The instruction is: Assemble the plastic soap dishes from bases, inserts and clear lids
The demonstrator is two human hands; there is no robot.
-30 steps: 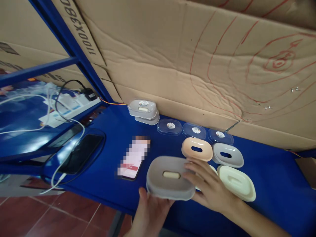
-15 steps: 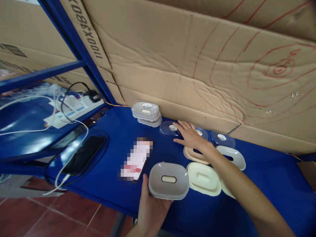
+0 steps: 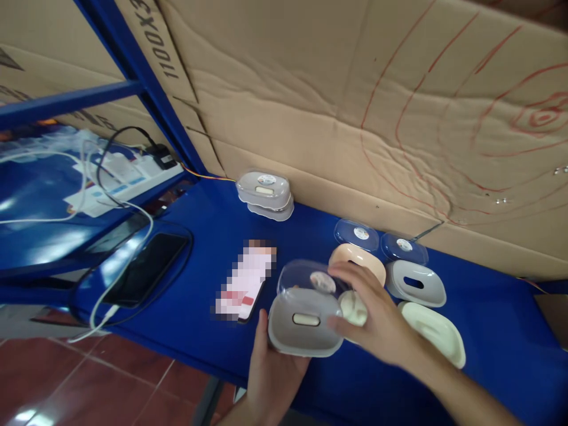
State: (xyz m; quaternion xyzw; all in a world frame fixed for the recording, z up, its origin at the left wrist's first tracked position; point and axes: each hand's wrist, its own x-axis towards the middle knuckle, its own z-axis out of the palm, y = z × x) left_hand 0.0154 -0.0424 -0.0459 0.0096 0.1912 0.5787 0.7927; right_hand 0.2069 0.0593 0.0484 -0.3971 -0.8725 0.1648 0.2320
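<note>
My left hand (image 3: 277, 378) grips a grey oval dish (image 3: 284, 331) from below, with a cream oblong piece in its middle. My right hand (image 3: 373, 313) holds a clear plastic lid (image 3: 295, 277) with a round sticker, tilted just above the dish's far side. Behind my right hand, partly covered, lies a pale green oval tray (image 3: 352, 307). Farther back sit a peach oval dish (image 3: 361, 260) and a white oval dish (image 3: 417, 284) with a dark slot. Another pale green tray (image 3: 437, 334) rests at the right.
Two more clear lids (image 3: 350, 232) lie along the cardboard wall (image 3: 284, 118). Stacked lidded grey dishes (image 3: 264, 192) stand at the back. A lit phone (image 3: 244, 284) is left of my hands; a dark phone (image 3: 146, 269) with cables and a power strip (image 3: 124, 189) sits farther left.
My right hand has taken the leftmost clear lid from the row at the back and brought it toward me, over the grey dish. My left hand still holds the dish in nearly the same place.
</note>
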